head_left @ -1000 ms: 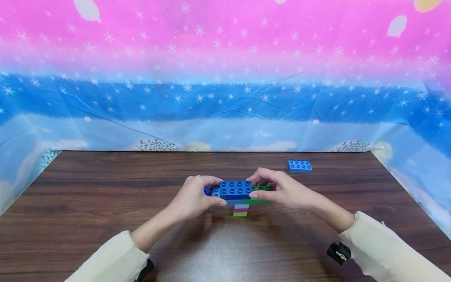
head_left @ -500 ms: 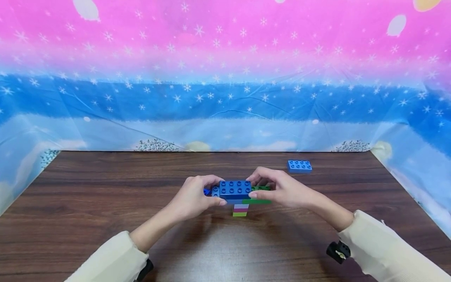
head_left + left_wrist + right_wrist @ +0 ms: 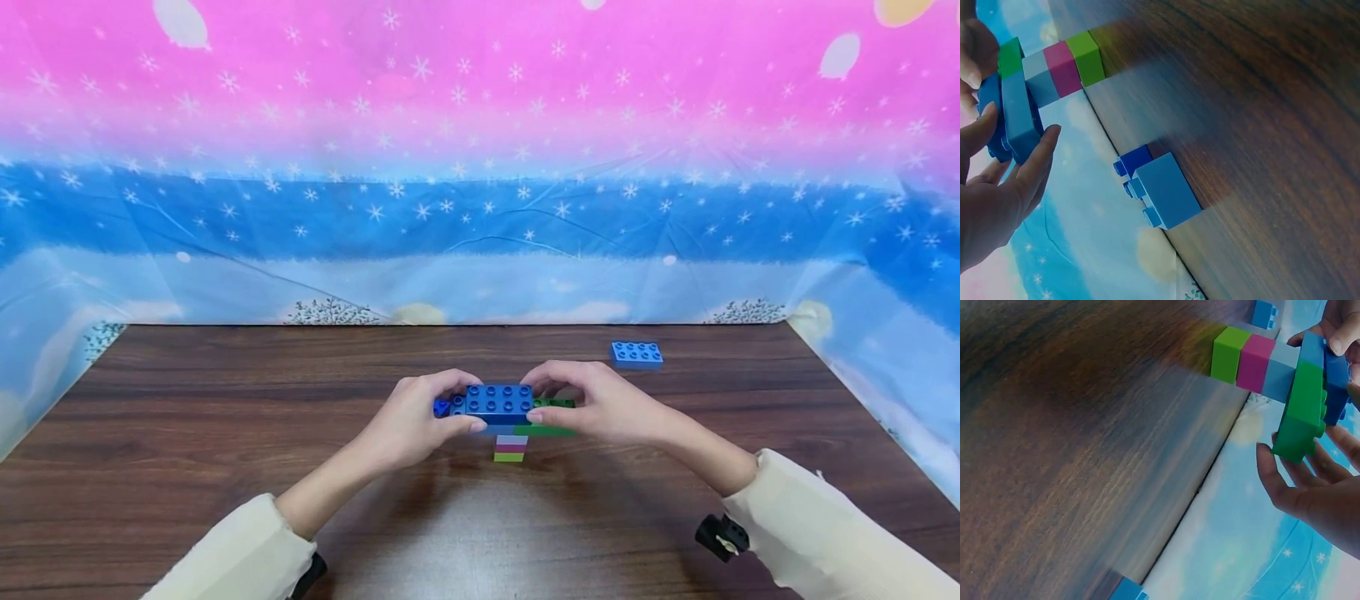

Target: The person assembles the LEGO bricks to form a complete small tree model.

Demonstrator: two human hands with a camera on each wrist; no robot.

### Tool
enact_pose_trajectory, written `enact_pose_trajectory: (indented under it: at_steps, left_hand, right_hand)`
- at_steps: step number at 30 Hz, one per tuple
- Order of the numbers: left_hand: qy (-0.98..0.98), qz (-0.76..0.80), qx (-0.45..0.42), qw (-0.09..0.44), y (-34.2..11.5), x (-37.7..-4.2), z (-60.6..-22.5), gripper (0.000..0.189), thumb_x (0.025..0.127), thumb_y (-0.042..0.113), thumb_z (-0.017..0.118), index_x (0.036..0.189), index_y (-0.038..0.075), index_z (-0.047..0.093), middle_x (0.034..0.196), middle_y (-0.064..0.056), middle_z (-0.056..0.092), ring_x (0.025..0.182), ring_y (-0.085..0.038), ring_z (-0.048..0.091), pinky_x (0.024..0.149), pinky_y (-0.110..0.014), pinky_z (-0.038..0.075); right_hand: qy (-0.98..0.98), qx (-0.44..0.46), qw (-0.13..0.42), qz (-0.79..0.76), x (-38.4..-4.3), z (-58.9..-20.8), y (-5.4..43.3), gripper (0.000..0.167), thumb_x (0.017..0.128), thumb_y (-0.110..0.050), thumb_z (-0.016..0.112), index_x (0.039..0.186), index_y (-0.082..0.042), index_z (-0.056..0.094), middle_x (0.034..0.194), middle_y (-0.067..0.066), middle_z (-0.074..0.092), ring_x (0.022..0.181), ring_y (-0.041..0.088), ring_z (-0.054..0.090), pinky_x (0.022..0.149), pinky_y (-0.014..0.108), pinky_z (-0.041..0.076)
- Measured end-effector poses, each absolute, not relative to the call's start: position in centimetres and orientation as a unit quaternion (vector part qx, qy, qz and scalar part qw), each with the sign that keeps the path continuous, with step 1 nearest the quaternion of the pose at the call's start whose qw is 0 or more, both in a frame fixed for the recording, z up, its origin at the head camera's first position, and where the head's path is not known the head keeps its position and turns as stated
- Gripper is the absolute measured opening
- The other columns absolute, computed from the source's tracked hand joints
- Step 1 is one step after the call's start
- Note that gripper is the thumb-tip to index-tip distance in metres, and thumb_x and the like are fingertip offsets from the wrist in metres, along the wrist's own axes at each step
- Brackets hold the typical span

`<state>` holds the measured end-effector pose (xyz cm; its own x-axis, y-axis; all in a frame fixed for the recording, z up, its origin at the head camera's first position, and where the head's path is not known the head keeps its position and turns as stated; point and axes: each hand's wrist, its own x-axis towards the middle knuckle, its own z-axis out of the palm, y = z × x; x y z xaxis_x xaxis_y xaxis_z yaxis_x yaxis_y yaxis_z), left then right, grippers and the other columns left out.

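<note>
Beneath everything lies your wooden table (image 3: 187,417). Your left hand (image 3: 411,419) and right hand (image 3: 600,402) pinch opposite ends of the dark blue brick (image 3: 498,400), thumbs on the near side, fingers behind. It sits atop the tower, spanning the join between the green brick (image 3: 1300,419) and the lighter blue brick (image 3: 1019,119); whether it is fully seated, you can't tell. Pressing one end harder could tilt this wide top, since only a narrow column (image 3: 510,448) supports it. Uneven force might also split that join. Among the smaller pieces, a careless left-hand sweep could topple the blue block (image 3: 1169,190) standing nearby.
</note>
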<state>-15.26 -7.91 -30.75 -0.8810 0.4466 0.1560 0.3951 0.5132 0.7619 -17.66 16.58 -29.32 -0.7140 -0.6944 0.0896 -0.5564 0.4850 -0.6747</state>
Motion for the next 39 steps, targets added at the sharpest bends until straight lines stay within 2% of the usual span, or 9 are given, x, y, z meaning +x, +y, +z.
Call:
enact_pose_trajectory:
  at_steps: [5,11,17,31,35,39]
  left_hand:
    - [0.870,0.429,0.240,0.032,-7.82,-15.27,-30.77,0.029,0.084,0.018,0.067,0.111,0.009,0.061,0.095,-0.002,0.063,0.076,-0.011,0.055,0.066,-0.028,0.045]
    - [0.877,0.418,0.234,0.022,-7.70,-15.29,-30.98,0.036,0.081,0.012,0.070,0.115,0.008,0.059,0.103,-0.006,0.064,0.084,-0.014,0.058,0.071,-0.029,0.047]
    - [0.885,0.403,0.233,0.008,-7.55,-15.27,-30.95,0.036,0.080,0.009,0.070,0.114,0.006,0.060,0.101,-0.007,0.065,0.084,-0.015,0.059,0.071,-0.029,0.048]
    - [0.887,0.395,0.239,0.004,-7.54,-15.29,-30.99,0.038,0.080,0.010,0.070,0.116,0.005,0.059,0.103,-0.010,0.064,0.087,-0.016,0.060,0.071,-0.028,0.049]
    - [0.885,0.397,0.243,0.016,-7.70,-15.38,-31.07,0.040,0.081,0.017,0.070,0.118,0.006,0.059,0.103,-0.008,0.064,0.082,-0.013,0.059,0.068,-0.027,0.047]
    - [0.874,0.413,0.252,0.037,-7.97,-15.45,-31.09,0.044,0.086,0.028,0.064,0.122,0.005,0.057,0.096,-0.005,0.065,0.068,-0.011,0.054,0.060,-0.026,0.044]
  right_hand:
    - [0.854,-0.385,0.069,-0.343,-17.71,-29.39,16.31,0.034,0.086,-0.023,0.065,0.116,-0.008,0.059,0.096,-0.002,0.060,0.086,0.014,0.055,0.062,0.027,0.046]
    - [0.851,-0.403,0.046,-0.333,-17.91,-29.57,16.18,0.030,0.086,-0.022,0.064,0.111,-0.006,0.061,0.097,-0.001,0.060,0.087,0.013,0.057,0.066,0.028,0.048]
    - [0.848,-0.421,0.025,-0.322,-18.02,-29.64,16.10,0.028,0.085,-0.021,0.066,0.109,-0.006,0.062,0.096,-0.002,0.061,0.082,0.010,0.057,0.065,0.025,0.048]
    - [0.844,-0.423,0.018,-0.330,-18.12,-29.89,16.15,0.027,0.085,-0.020,0.066,0.108,-0.006,0.063,0.096,-0.001,0.062,0.077,0.010,0.056,0.063,0.025,0.047]
    - [0.847,-0.417,0.029,-0.327,-18.17,-29.95,16.18,0.029,0.085,-0.022,0.065,0.109,-0.006,0.063,0.096,-0.002,0.061,0.077,0.010,0.054,0.064,0.025,0.046]
    - [0.849,-0.404,0.045,-0.337,-18.16,-30.12,16.37,0.029,0.086,-0.024,0.065,0.109,-0.007,0.063,0.095,-0.003,0.061,0.078,0.011,0.054,0.064,0.027,0.046]
